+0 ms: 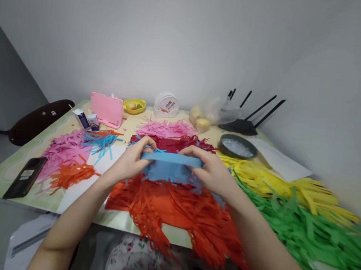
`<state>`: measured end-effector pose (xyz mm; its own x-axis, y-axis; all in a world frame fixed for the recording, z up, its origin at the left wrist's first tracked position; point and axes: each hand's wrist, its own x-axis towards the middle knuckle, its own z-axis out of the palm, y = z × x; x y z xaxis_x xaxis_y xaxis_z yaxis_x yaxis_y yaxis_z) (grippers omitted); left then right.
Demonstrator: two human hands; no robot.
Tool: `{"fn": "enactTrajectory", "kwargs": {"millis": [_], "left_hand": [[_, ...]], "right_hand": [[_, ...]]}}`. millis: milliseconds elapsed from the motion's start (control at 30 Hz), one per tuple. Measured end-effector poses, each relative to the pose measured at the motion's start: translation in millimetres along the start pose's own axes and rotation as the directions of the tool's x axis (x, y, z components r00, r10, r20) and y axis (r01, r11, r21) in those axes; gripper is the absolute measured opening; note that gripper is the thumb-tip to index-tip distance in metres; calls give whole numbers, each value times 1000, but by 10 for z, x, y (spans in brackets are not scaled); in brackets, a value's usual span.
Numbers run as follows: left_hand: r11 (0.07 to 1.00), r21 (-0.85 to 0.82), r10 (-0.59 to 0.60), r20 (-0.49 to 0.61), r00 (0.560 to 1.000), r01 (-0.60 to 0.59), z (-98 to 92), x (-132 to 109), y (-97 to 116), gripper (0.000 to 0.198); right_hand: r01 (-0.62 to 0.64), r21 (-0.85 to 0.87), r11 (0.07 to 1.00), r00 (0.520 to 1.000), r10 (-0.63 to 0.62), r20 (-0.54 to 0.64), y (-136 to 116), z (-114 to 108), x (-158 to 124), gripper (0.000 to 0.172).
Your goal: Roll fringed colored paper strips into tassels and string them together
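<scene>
Between my two hands a folded strip of blue tissue paper point(172, 159) is stretched level, its fringe partly hidden beneath. My left hand point(137, 158) pinches the strip's left end with thumb and fingers. At the right end, my right hand point(203, 166) grips it the same way. Just below lies a heap of orange-red fringed paper point(166, 204), with strands hanging over the table's front edge. Behind the hands are dark red fringed paper point(169, 143) and pink fringed paper point(166, 128).
Green fringe point(311, 239) and yellow fringe point(285, 184) cover the right side, near a dark round dish point(237, 146) and a black router point(239, 126). On the left lie a phone point(26, 177), orange scraps point(73, 174), small cartons point(82, 119) and a pink tablet case point(106, 109).
</scene>
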<state>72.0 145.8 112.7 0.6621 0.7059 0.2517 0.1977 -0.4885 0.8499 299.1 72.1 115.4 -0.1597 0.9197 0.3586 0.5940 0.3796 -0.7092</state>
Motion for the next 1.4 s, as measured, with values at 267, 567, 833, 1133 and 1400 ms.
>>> {"fn": "enactTrajectory", "kwargs": {"millis": [267, 567, 833, 1133, 1400], "left_hand": [[989, -146, -2, -30, 1000, -2, 45, 67, 15, 12], [950, -294, 117, 22, 993, -105, 13, 55, -26, 15], [919, -392, 14, 152, 988, 47, -172, 64, -68, 12], [980, -111, -108, 408, 907, 166, -108, 324, 60, 39], [993, 53, -116, 443, 889, 104, -21, 338, 178, 35]], "right_hand": [[-13, 246, 969, 992, 42, -115, 53, -94, -105, 36], [29, 489, 872, 999, -6, -48, 152, -204, -118, 16], [144, 181, 973, 983, -161, 87, 24, -429, -128, 31], [220, 21, 975, 950, -219, 223, -36, -496, -98, 37], [51, -34, 998, 951, -38, 306, -59, -648, -106, 68]]}}
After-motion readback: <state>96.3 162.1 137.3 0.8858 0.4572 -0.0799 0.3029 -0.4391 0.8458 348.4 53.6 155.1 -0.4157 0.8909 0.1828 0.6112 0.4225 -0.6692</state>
